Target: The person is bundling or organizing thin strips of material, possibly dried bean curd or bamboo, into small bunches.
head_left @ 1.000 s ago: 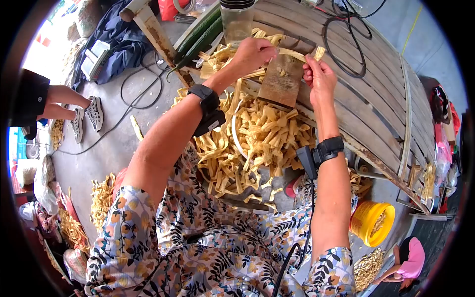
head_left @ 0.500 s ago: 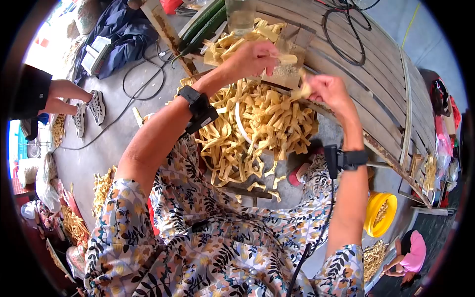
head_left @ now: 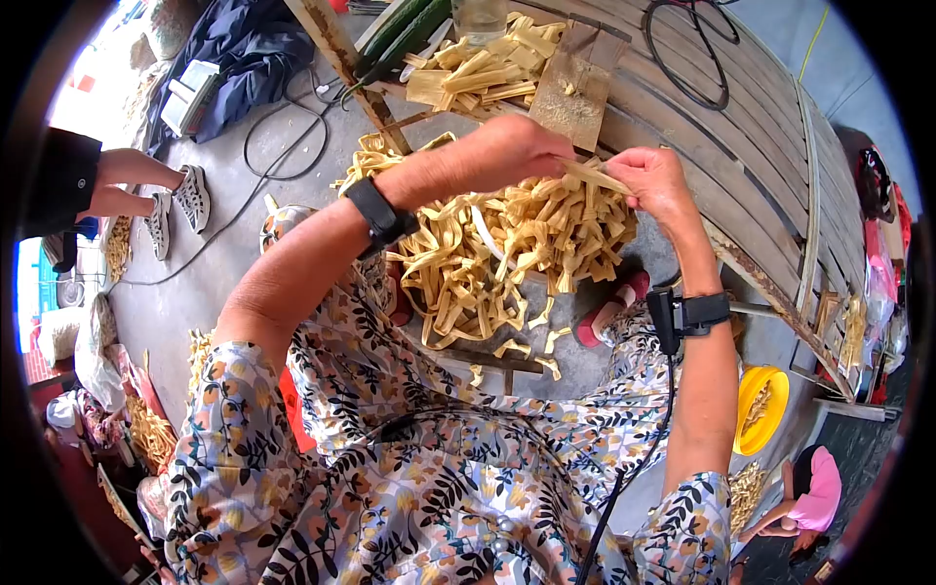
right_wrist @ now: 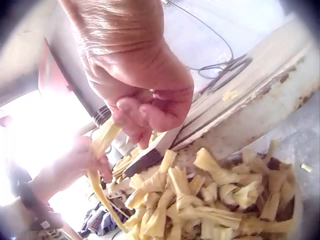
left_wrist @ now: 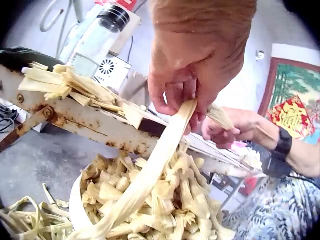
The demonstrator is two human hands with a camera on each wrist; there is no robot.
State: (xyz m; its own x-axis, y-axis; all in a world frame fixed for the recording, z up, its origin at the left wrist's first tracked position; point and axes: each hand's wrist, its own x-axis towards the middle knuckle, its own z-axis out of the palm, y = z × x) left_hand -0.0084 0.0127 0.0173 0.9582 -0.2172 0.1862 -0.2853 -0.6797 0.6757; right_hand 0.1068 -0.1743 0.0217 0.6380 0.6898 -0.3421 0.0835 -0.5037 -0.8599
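A pale yellow flat strip [head_left: 597, 177] stretches between my two hands above a heap of knotted yellow strips [head_left: 561, 234]. My left hand [head_left: 512, 154] pinches it between thumb and fingers, and a long tail of the strip [left_wrist: 145, 182] hangs over the heap in the left wrist view. The other end is between the thumb and fingers of my right hand [head_left: 655, 177]. In the right wrist view, the strip [right_wrist: 106, 136] runs from the curled right fingers towards the left hand [right_wrist: 75, 162]. A white container rim [left_wrist: 77, 202] shows around the heap.
A slatted wooden bench [head_left: 726, 161] with a rusty metal edge lies ahead. On it are a small dusty board [head_left: 570, 102], flat strips [head_left: 487, 68], a clear jar [head_left: 478, 18] and a black cable [head_left: 687, 63]. A yellow bucket [head_left: 751, 439] stands at the right.
Both hands have come nearer my body, from over the board to above the heap. The right hand has also shifted right. The strip between them is now held close over the knotted pieces.
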